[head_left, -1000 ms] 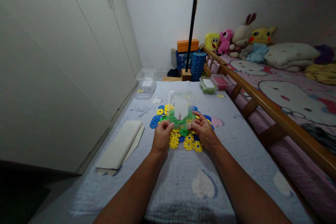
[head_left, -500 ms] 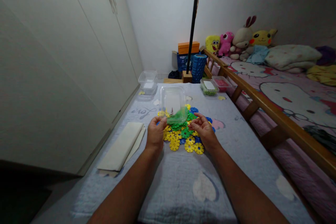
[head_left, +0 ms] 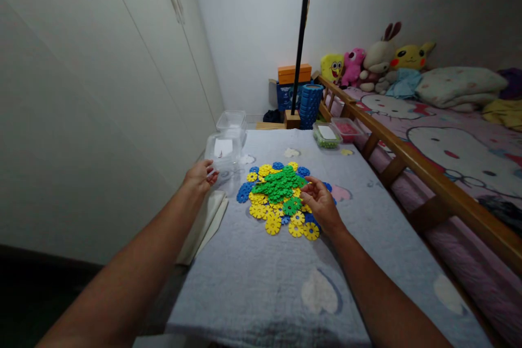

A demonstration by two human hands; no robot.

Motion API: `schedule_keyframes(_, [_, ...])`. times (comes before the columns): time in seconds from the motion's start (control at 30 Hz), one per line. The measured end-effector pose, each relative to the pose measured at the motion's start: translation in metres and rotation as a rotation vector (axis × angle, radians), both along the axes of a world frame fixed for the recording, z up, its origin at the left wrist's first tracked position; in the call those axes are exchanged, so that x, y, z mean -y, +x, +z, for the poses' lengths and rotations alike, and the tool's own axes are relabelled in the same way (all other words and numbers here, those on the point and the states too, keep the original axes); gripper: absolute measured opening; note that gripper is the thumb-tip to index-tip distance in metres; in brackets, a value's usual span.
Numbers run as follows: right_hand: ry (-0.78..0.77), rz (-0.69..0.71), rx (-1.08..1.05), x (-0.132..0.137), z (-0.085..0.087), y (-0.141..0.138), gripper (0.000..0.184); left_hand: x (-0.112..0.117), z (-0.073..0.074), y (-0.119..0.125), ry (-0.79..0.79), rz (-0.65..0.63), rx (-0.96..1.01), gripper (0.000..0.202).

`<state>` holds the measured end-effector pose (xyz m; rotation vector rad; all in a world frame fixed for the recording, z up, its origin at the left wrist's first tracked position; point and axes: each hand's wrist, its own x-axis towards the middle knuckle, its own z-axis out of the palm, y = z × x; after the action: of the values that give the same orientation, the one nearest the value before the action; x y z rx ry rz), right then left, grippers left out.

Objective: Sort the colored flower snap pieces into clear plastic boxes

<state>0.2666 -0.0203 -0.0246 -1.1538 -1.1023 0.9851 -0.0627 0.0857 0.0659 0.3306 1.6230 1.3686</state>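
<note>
My left hand (head_left: pixel 199 176) is closed on the near edge of a clear plastic container (head_left: pixel 235 159), held over the left side of the table. A white label shows through its plastic. A heap of flower-shaped plastic discs lies mid-table: green discs (head_left: pixel 277 185) are piled on top, with yellow discs (head_left: pixel 272 224) and blue discs (head_left: pixel 244 192) around and beneath them. At the heap's right edge, my right hand (head_left: pixel 321 205) hovers with loosely curled fingers apart and nothing visible between them.
Behind the held container stand other clear containers (head_left: pixel 231 118). Far right are a box of green pieces (head_left: pixel 326 142) and one of red pieces (head_left: pixel 346 129). A folded beige sheet (head_left: pixel 204 223) lies near left. A wooden bed rail (head_left: pixel 408 171) borders the table's right.
My left hand has carried the clear container leftward, from above the heap to the left side. The green discs now lie uncovered. My right hand has barely moved.
</note>
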Motion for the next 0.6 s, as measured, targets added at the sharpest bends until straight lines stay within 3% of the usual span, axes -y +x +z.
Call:
schedule_keyframes(0.23, [-0.007,-0.035,0.037,0.002,0.004,0.001,0.052,-0.022,-0.014,-0.028,-0.121,0.004,-0.093,0.010])
schedule_keyframes(0.6, [-0.030,-0.050,0.056,0.002,0.004,0.002,0.050,-0.030,-0.031,-0.023,-0.128,0.047,-0.120,0.010])
